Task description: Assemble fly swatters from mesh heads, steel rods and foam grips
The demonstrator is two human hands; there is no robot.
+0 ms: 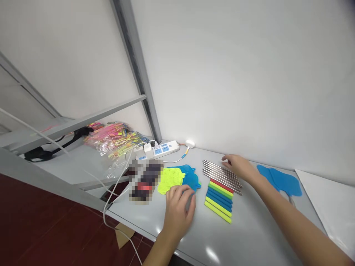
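My left hand [179, 207] is low over the table, fingers bent and thumb apart, at the near edge of a yellow mesh fly swatter head [169, 178]. Blue fly swatter heads [191, 178] lie partly beneath the yellow one. Beside the far ends of a row of thin metal rods [222, 175] is my right hand [237, 165], its fingers parted and nothing visible in them. Several coloured tubes [219, 201], in red, green, blue and yellow, lie side by side below the rods. More blue swatter heads [279, 180] rest beyond my right forearm.
A white power strip [166, 148] with plugs and cables stands against the wall. A blurred-out object [146, 181] lies left of the swatters. Plastic-wrapped colourful items [116, 138] fill a shelf on the left. A white board [327, 203] is at the right; a cable hangs over the table's edge.
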